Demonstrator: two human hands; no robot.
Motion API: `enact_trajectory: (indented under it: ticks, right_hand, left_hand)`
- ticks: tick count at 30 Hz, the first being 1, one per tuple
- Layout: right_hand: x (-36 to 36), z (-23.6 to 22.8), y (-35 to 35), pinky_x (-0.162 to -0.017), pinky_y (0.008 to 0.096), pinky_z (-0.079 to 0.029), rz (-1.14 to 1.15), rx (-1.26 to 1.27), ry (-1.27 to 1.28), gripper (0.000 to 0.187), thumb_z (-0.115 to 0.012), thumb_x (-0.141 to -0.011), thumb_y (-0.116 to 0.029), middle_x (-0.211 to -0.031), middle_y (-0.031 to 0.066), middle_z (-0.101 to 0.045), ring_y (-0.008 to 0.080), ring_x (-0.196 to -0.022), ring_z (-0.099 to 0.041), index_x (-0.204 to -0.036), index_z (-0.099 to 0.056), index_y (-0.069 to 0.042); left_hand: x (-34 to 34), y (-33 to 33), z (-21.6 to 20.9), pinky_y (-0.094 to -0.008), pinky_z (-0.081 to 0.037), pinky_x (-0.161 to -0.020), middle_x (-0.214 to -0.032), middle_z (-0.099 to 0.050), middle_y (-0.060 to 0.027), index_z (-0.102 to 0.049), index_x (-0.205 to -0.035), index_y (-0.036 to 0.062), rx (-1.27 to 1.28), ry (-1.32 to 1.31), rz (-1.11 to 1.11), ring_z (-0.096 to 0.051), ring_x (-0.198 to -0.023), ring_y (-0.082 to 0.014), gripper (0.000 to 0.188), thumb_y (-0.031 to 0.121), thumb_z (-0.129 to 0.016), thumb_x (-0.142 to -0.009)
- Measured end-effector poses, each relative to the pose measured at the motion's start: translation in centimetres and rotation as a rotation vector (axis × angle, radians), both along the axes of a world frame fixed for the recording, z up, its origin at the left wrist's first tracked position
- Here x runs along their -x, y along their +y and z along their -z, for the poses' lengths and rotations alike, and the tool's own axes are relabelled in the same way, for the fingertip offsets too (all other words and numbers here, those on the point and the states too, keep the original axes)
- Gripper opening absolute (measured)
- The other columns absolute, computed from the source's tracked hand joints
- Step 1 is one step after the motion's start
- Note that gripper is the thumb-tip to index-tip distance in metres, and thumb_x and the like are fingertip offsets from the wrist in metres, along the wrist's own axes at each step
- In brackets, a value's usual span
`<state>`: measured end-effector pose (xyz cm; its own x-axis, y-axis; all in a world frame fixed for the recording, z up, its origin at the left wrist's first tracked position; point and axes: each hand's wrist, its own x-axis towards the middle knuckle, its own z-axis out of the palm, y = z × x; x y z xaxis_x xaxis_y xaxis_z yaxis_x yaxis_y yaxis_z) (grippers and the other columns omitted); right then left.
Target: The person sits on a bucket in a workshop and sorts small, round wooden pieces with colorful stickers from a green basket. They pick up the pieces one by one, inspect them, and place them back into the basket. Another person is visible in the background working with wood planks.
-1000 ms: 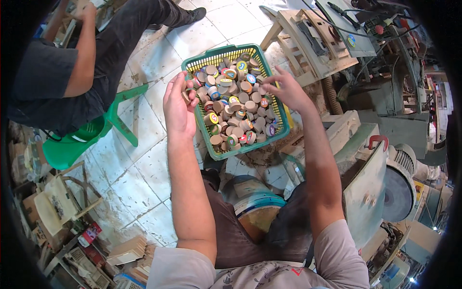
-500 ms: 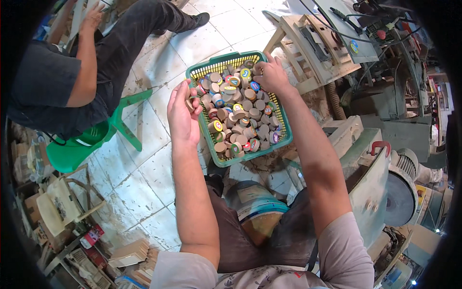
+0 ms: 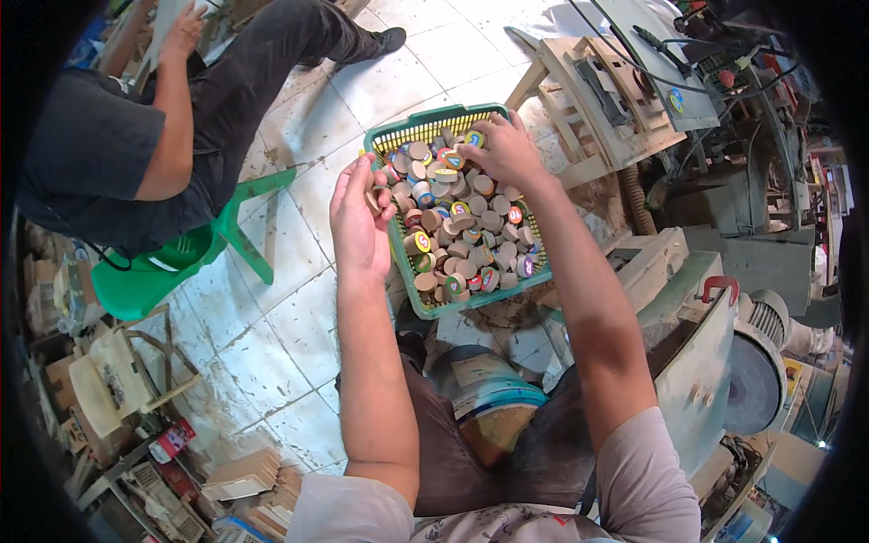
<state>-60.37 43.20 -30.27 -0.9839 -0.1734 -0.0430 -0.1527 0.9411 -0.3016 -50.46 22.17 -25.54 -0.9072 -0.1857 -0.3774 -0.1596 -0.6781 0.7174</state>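
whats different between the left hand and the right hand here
The left hand shows its palm, while the right hand shows its back. The left hand is at the green plastic basket's left side; the right hand reaches over its upper right part. The left hand's curled fingers hold a wooden disc; whether the right hand grips one is unclear. Both are bare.

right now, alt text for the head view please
A person's right hand reaches over a green basket of small round discs; their left hand holds one disc at the basket's left edge. A co-worker sits on a green chair.
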Motion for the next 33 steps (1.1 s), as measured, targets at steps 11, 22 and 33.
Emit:
enact_trajectory:
  ticks: [11,22,33]
  right_hand:
    - [-1.8,-3.7,3.2,-0.106,0.0406,-0.037,-0.209,0.061,-0.152,0.031,-0.072,-0.075,-0.022,-0.127,0.0185,-0.055,0.0320,-0.127,-0.044,-0.100,-0.066,-0.003]
    - [-3.2,0.0,-1.6,-0.091,0.0413,-0.046,-0.312,0.236,0.401,0.018,-0.068,-0.077,-0.013,-0.107,0.0101,-0.061,0.0306,-0.109,-0.054,-0.093,-0.064,-0.005]
    - [-6.4,-1.3,0.4,-0.080,0.0388,-0.047,-0.079,0.325,0.182,0.016,-0.064,-0.080,-0.007,-0.103,0.0097,-0.061,0.0301,-0.097,-0.057,-0.096,-0.060,-0.005]
  left_hand:
    - [-0.2,-0.3,-0.4,-0.0197,-0.033,-0.052,-0.080,-0.051,0.0015,-0.054,-0.111,0.0071,-0.004,-0.029,-0.019,-0.044,-0.064,-0.0062,0.023,0.024,-0.054,-0.095]
    - [-0.1,-0.3,-0.3,-0.0198,-0.034,-0.051,-0.079,-0.052,0.0019,-0.054,-0.110,0.0068,-0.020,-0.013,-0.019,-0.044,-0.063,-0.0052,0.022,0.024,-0.054,-0.096]
    - [-0.2,-0.3,-0.3,-0.0201,-0.033,-0.052,-0.079,-0.052,0.0014,-0.055,-0.109,0.0067,-0.035,-0.011,-0.019,-0.044,-0.063,-0.0058,0.023,0.025,-0.055,-0.095]
